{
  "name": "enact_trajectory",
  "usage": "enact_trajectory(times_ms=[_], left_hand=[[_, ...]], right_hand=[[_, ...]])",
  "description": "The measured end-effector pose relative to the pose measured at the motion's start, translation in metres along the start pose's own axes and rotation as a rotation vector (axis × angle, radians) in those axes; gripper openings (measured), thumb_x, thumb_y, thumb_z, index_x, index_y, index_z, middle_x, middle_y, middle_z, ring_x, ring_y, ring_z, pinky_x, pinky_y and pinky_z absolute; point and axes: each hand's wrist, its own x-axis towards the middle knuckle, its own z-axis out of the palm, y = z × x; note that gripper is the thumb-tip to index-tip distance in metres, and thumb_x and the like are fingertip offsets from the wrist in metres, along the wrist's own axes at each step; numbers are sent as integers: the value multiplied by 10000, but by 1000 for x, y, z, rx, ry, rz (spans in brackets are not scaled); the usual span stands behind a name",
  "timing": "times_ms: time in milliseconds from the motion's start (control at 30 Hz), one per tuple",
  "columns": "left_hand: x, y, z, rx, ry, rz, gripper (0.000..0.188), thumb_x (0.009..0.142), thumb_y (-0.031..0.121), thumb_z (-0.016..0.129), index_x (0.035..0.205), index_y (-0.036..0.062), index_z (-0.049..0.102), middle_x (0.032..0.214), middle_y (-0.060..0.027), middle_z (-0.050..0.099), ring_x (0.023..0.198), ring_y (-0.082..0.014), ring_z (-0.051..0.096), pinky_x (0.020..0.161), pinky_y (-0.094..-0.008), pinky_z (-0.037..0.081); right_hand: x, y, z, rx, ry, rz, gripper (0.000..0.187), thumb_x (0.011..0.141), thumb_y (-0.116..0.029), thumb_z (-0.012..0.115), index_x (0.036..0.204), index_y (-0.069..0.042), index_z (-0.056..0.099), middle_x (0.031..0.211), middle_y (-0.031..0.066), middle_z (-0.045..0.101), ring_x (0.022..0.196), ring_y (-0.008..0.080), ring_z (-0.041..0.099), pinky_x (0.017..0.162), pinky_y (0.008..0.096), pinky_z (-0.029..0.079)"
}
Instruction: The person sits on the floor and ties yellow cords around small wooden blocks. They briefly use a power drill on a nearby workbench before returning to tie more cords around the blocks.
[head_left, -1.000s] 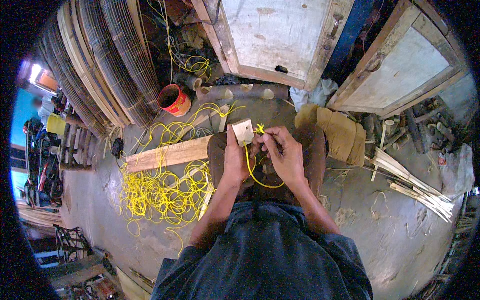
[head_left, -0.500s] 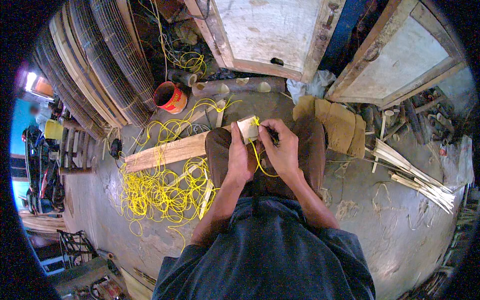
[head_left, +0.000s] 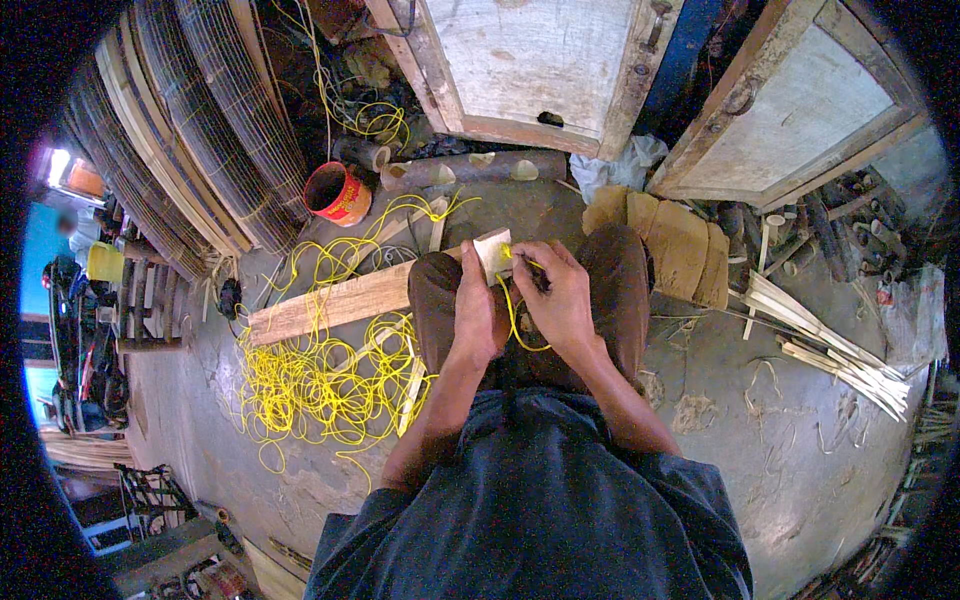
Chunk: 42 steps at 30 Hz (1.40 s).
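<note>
Block [head_left: 491,250] clasped in left fingers [head_left: 468,266], yellow cord [head_left: 512,312] pinched in right fingers [head_left: 530,300] at its right edge: best held steady, with cord free of twists.

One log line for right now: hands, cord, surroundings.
left hand: holding pale block | right hand: at yellow cord by block's edge, grip unclear | to left: tangled yellow cord, plank

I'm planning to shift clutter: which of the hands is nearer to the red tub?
Left. The left hand, on the pale block, is below and right of the red tub in the picture; the right hand, at the block's yellow cord, is farther right.
</note>
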Motion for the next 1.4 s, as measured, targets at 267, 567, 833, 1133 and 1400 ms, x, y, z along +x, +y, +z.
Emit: enact_trajectory(times_ms=[267,567,833,1133,1400], left_hand=[[-4,-1,-2,-73,-23,-76,428,937,487,435,1077,104,566,944,-10,609,873,-127,578,780,-290,458],[9,-19,-29,137,-38,122,293,803,89,693,1064,52,565,1026,-34,625,915,-150,602,799,-334,504],[14,-35,-34,42,-79,43,189,836,109,656,1005,53,592,947,-25,635,849,-140,600,752,-319,486],[13,-32,-34,167,29,26,202,843,183,683,977,63,592,843,-6,612,678,-76,566,555,-235,481],[3,-17,-29,392,-33,40,226,815,152,698,994,46,609,865,-6,624,760,-95,574,652,-254,464]], right_hand=[[-5,12,2,15,48,108,157,819,-115,630,950,-33,605,915,145,625,862,358,584,813,442,444],[-7,15,-3,-310,-39,162,125,872,-229,590,943,-127,610,958,55,630,965,296,549,830,489,366],[-17,48,23,-93,75,100,164,922,-188,526,1040,-82,566,962,76,653,904,289,609,837,462,412],[-9,63,19,379,36,415,197,888,-206,610,929,-13,603,893,38,627,745,152,550,670,297,457],[-1,74,-1,384,-131,376,194,882,-209,616,929,-22,632,871,35,645,775,127,581,691,266,470]])
